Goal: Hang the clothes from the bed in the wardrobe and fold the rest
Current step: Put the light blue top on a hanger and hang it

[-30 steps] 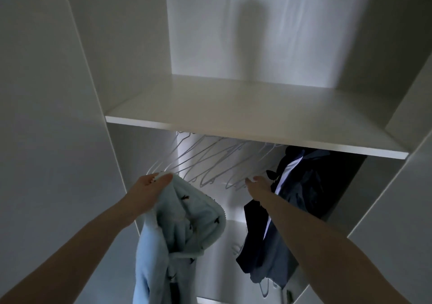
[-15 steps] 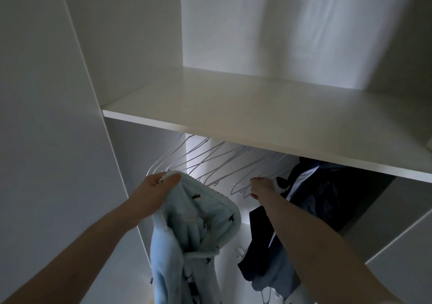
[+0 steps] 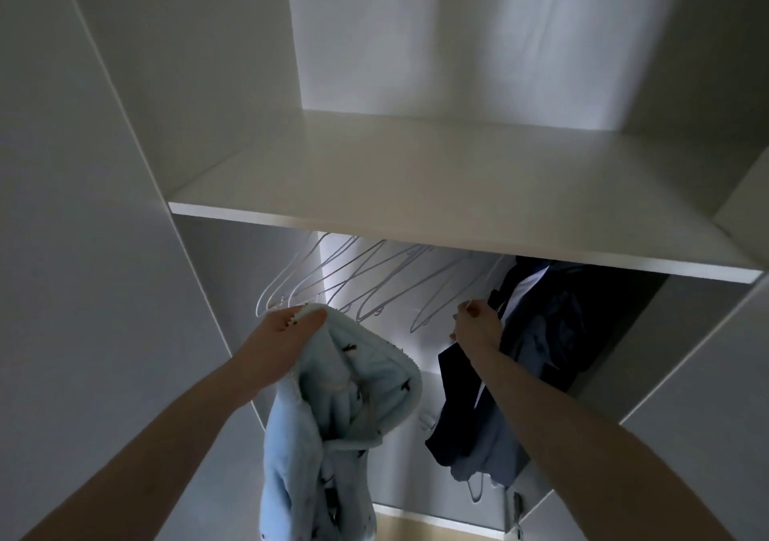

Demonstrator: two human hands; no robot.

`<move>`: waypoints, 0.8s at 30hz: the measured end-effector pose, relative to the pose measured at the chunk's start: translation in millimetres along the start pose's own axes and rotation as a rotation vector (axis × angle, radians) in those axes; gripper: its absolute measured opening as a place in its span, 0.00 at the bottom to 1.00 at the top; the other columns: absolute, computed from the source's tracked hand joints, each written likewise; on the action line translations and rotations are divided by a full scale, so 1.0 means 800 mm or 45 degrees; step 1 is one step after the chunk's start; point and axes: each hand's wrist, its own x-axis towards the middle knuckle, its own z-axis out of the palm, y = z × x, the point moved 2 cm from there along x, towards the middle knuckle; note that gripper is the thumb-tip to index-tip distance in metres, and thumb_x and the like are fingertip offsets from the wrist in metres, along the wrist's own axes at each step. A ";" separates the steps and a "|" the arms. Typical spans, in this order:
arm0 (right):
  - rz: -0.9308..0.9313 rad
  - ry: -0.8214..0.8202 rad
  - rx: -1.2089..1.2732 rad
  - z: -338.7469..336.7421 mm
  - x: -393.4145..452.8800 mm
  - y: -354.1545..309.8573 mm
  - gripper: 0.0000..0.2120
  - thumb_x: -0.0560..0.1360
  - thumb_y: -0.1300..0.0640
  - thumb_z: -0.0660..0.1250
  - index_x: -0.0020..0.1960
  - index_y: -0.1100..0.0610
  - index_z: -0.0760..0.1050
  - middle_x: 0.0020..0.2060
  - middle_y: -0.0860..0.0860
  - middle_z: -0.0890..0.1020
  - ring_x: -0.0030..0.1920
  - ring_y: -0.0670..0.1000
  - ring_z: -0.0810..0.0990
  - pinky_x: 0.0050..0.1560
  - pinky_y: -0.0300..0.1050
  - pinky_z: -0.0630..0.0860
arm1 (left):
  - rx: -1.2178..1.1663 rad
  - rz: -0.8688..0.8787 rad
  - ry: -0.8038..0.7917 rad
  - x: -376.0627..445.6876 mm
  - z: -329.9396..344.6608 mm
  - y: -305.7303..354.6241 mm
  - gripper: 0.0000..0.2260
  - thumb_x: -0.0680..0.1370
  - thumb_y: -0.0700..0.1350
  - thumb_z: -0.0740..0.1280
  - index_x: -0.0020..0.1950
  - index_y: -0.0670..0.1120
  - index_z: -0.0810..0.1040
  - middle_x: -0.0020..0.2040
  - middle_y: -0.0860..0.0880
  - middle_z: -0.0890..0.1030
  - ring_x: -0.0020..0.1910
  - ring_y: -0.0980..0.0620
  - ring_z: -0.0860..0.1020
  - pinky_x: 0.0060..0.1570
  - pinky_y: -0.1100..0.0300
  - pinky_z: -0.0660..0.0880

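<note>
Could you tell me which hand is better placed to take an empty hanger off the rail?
Right. The right hand is already at the empty hangers, while the left hand holds the light blue garment.

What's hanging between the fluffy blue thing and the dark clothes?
In the head view, empty white hangers hang between the light blue garment and the dark clothes.

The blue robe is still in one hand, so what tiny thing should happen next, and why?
Probably lift one empty hanger off with the right hand, whose fingers are already at it. The left hand holds the robe with no hanger in it yet.
</note>
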 end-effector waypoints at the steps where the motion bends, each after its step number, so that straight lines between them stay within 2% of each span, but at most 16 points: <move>1: -0.016 0.010 -0.015 -0.007 -0.006 0.003 0.09 0.83 0.63 0.60 0.54 0.67 0.77 0.50 0.67 0.83 0.42 0.65 0.81 0.50 0.67 0.82 | 0.003 0.005 -0.020 -0.002 -0.001 -0.001 0.10 0.82 0.58 0.67 0.46 0.59 0.85 0.44 0.49 0.87 0.46 0.50 0.86 0.53 0.53 0.81; 4: -0.082 0.025 -0.051 -0.022 -0.031 0.015 0.08 0.82 0.62 0.62 0.51 0.65 0.79 0.46 0.62 0.84 0.39 0.67 0.82 0.45 0.66 0.82 | -0.022 0.004 -0.077 -0.007 -0.005 -0.008 0.08 0.81 0.58 0.67 0.46 0.60 0.85 0.47 0.49 0.87 0.48 0.50 0.86 0.54 0.53 0.81; 8: -0.147 -0.003 -0.063 -0.037 -0.083 0.044 0.09 0.81 0.59 0.65 0.44 0.58 0.80 0.36 0.54 0.84 0.32 0.54 0.82 0.39 0.54 0.83 | -0.008 0.007 -0.134 -0.016 -0.012 -0.023 0.07 0.81 0.60 0.67 0.49 0.65 0.85 0.48 0.55 0.87 0.46 0.58 0.85 0.50 0.56 0.79; 10: -0.148 -0.044 -0.052 -0.041 -0.115 0.058 0.09 0.80 0.58 0.66 0.42 0.55 0.80 0.33 0.51 0.84 0.31 0.51 0.82 0.36 0.53 0.84 | 0.003 0.025 -0.166 -0.022 -0.018 -0.030 0.06 0.81 0.61 0.68 0.50 0.65 0.85 0.48 0.55 0.87 0.46 0.57 0.85 0.51 0.56 0.80; 14: -0.145 -0.040 0.000 -0.051 -0.186 0.079 0.07 0.80 0.61 0.67 0.49 0.51 0.82 0.34 0.52 0.85 0.35 0.51 0.83 0.42 0.55 0.83 | 0.045 0.054 -0.222 -0.037 -0.027 -0.038 0.06 0.81 0.58 0.69 0.48 0.66 0.85 0.45 0.56 0.87 0.42 0.60 0.85 0.44 0.60 0.78; 18: -0.147 -0.042 0.131 -0.061 -0.283 0.099 0.13 0.81 0.66 0.65 0.59 0.53 0.83 0.32 0.52 0.83 0.31 0.49 0.80 0.34 0.45 0.79 | 0.102 0.129 -0.403 -0.058 -0.034 -0.048 0.04 0.80 0.59 0.69 0.49 0.65 0.85 0.46 0.58 0.87 0.44 0.61 0.85 0.44 0.63 0.78; 21: -0.154 0.023 0.100 -0.069 -0.367 0.114 0.20 0.79 0.69 0.66 0.63 0.48 0.80 0.34 0.56 0.83 0.33 0.49 0.79 0.34 0.43 0.77 | 0.164 0.209 -0.542 -0.080 -0.037 -0.057 0.05 0.81 0.57 0.69 0.50 0.64 0.84 0.47 0.58 0.87 0.45 0.61 0.84 0.41 0.69 0.78; 24: -0.109 0.109 0.036 -0.086 -0.444 0.131 0.21 0.78 0.72 0.65 0.60 0.49 0.81 0.34 0.56 0.84 0.33 0.53 0.79 0.38 0.47 0.78 | 0.283 0.313 -0.654 -0.102 -0.039 -0.067 0.09 0.82 0.58 0.67 0.50 0.58 0.85 0.47 0.55 0.86 0.46 0.58 0.84 0.46 0.62 0.79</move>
